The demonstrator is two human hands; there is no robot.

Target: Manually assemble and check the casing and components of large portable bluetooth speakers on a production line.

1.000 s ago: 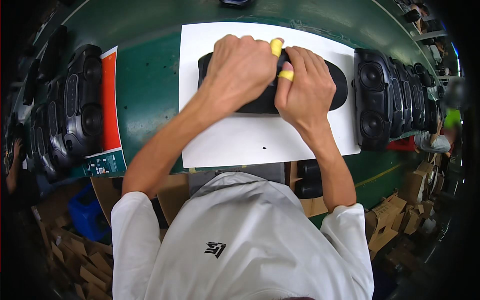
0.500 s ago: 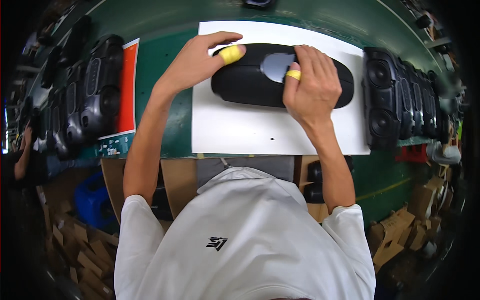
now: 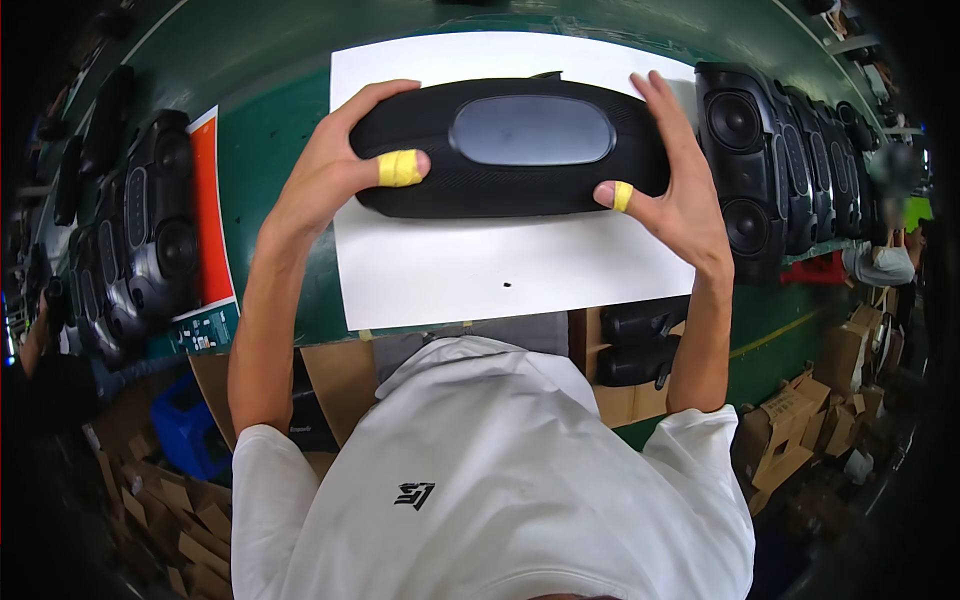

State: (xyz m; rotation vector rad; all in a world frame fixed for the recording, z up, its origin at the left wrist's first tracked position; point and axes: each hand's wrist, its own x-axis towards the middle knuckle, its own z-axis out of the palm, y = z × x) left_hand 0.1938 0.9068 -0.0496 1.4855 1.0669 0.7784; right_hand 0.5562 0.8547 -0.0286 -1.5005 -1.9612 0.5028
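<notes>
A green workbench (image 3: 270,160) is seen from above, spread across the upper half of the view, with a large white sheet (image 3: 500,270) laid at its centre. On the sheet, toward twelve o'clock, a long black oval speaker (image 3: 510,185) with a grey oval panel (image 3: 532,130) on its upper face is held lengthwise between two bare hands. Its left end, at about ten o'clock, is gripped by the left hand (image 3: 330,170), the fingers curled over the far edge and the thumb, wrapped in yellow tape (image 3: 399,167), pressed against the near side. Its right end, at about two o'clock, is clasped by the right hand (image 3: 680,200), fingers spread apart along the end cap and the thumb, also banded with yellow tape (image 3: 622,196), laid against the near edge. A row of finished black speakers (image 3: 760,170) is lined up at three o'clock, just beside the sheet, and a second row of black speakers (image 3: 150,240) is stacked at nine o'clock next to an orange card (image 3: 208,220). Two more black units (image 3: 640,345) are stored below the bench edge at four o'clock. Brown cardboard boxes (image 3: 810,430) are piled on the floor at four o'clock, and a blue crate (image 3: 185,435) is glimpsed at eight o'clock
</notes>
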